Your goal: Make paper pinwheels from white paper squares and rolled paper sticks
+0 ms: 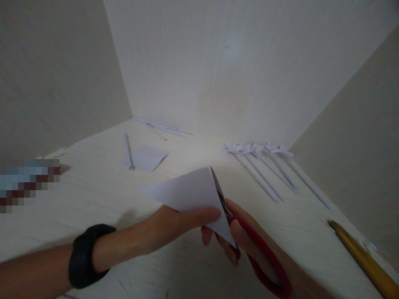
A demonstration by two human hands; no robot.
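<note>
My left hand (190, 220) grips a white sheet of paper (187, 189) folded into a triangle, thumb on top and fingers beneath. Red-handled scissors (264, 249) are in my right hand (241, 236), close to the paper's right edge. Their metal blades reach in between the folded layers, so the tips are hidden. Beyond the hands, a rolled paper stick (129, 151) lies across a flat paper sheet (149, 158). To the right, several paper pinwheels (255, 149) on rolled sticks lie in a row.
Several thin paper rolls (165, 128) lie by the back wall. At the right edge rests a yellow, long object (361, 253). A blurred-out item (28, 178) is at the far left. Walls (199, 62) enclose the white table (93, 182) at the back and both sides.
</note>
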